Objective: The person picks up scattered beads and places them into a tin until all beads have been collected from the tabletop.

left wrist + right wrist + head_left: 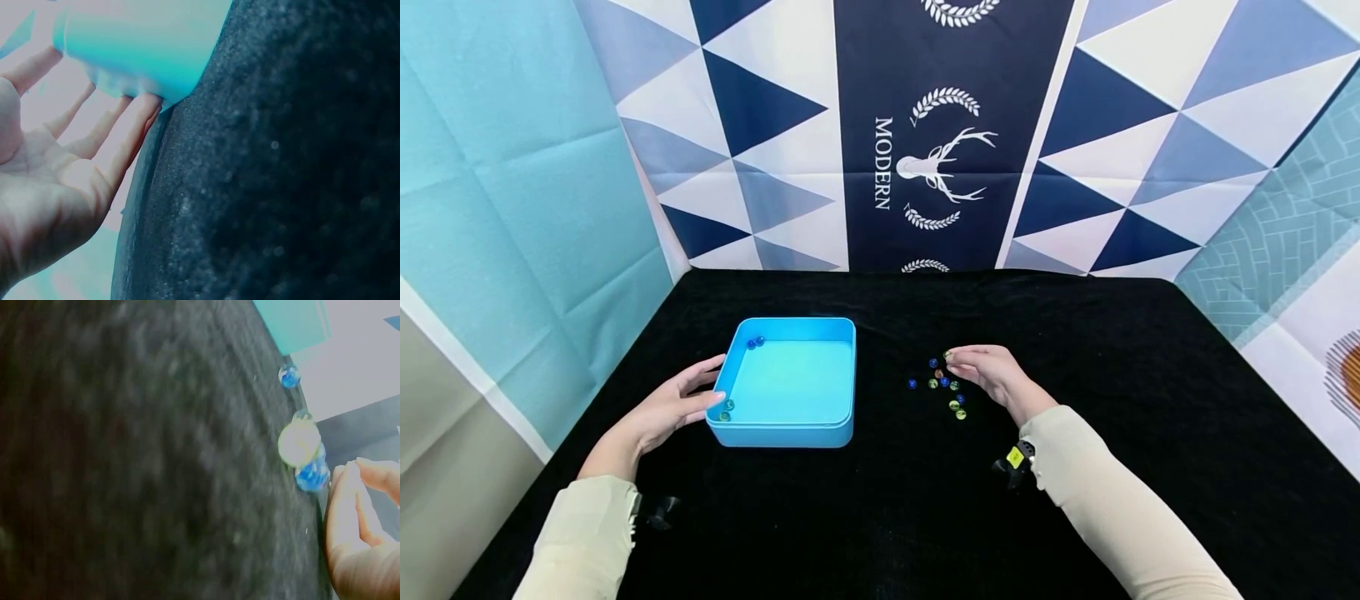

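Note:
At the left wall of a light-blue square box (790, 437), my left hand (658, 410) touches with fairly straight fingers, its thumb at the rim. The left wrist view has those fingertips (147, 103) against the box's side. Two blue marbles (756, 342) and two yellow-green marbles (726, 411) lie inside along the left edge. My right hand (996, 372) pinches a yellow-green marble (947, 354) between thumb and fingers, beside a loose cluster. In the right wrist view the fingertips meet near a blue marble (312, 475), and the pinched one is hidden.
Several blue and yellow-green marbles (954, 405) and an orange-brown marble (938, 374) lie on the black cloth (880, 517) right of the box. One blue marble (912, 384) sits apart, nearer the box. A patterned curtain (775, 150) hangs behind the table.

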### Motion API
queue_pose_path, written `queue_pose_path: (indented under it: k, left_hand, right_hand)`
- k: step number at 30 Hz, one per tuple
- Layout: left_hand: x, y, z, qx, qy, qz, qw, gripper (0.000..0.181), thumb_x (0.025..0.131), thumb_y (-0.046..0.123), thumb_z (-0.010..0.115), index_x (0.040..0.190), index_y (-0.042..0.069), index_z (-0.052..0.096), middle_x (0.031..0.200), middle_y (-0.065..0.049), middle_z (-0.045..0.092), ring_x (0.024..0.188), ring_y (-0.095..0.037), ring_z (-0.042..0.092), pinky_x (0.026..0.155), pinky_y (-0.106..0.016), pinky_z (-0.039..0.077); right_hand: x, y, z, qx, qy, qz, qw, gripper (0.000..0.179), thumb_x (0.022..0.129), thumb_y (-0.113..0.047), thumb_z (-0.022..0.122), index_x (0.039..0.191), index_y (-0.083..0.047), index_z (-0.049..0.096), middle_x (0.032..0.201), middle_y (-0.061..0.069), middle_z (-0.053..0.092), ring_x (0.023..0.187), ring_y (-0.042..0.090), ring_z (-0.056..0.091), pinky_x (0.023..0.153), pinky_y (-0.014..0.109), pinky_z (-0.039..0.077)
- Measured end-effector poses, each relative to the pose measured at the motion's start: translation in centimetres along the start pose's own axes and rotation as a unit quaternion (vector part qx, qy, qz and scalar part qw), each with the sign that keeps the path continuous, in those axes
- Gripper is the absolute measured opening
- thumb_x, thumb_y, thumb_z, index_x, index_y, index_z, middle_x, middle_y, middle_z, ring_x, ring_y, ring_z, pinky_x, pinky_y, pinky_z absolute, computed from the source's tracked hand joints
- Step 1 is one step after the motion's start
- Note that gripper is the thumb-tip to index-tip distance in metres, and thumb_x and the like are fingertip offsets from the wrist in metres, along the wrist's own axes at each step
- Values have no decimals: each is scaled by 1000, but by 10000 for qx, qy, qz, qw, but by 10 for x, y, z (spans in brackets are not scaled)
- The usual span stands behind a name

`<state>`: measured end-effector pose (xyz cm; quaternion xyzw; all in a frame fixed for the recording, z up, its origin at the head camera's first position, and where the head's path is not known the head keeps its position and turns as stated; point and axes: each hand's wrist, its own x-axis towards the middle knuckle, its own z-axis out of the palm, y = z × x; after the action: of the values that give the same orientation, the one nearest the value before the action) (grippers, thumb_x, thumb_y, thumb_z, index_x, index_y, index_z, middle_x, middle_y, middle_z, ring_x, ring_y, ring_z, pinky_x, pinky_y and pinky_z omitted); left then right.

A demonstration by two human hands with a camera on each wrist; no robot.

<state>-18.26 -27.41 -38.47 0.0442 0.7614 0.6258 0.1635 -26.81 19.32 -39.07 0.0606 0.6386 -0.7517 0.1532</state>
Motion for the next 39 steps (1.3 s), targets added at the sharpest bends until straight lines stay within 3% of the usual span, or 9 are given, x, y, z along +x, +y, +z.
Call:
queue_pose_path:
  k: [9,20,25,39]
  left_hand:
    - [1,0,0,24,5,11,10000,75,91,22,62,150,12,15,147,-23,21,124,-36,40,90,-31,47]
    - [0,1,0,14,35,-56,10000,76,91,22,62,150,12,15,147,-23,20,124,-35,40,89,-30,47]
    - [0,2,1,13,33,-92,10000,76,91,22,62,150,13,14,147,-23,19,125,-36,39,90,-31,47]
    - [-2,7,4,-94,70,-193,9997,75,92,19,60,150,12,13,149,-23,15,131,-41,26,91,-31,46]
  right_hand:
    - [-1,-1,20,340,63,2,9994,15,83,10,60,80,-3,67,83,6,67,75,12,65,76,23,52]
    - [-7,2,34,415,-45,-355,9985,9,80,4,67,89,3,66,85,8,66,79,14,64,76,23,52]
    - [-4,3,45,352,140,-329,9987,14,82,7,63,96,7,63,83,6,66,79,14,64,79,25,51]
    - [-5,-2,80,512,82,-359,9980,11,82,8,63,92,4,65,84,7,66,76,13,64,75,24,52]
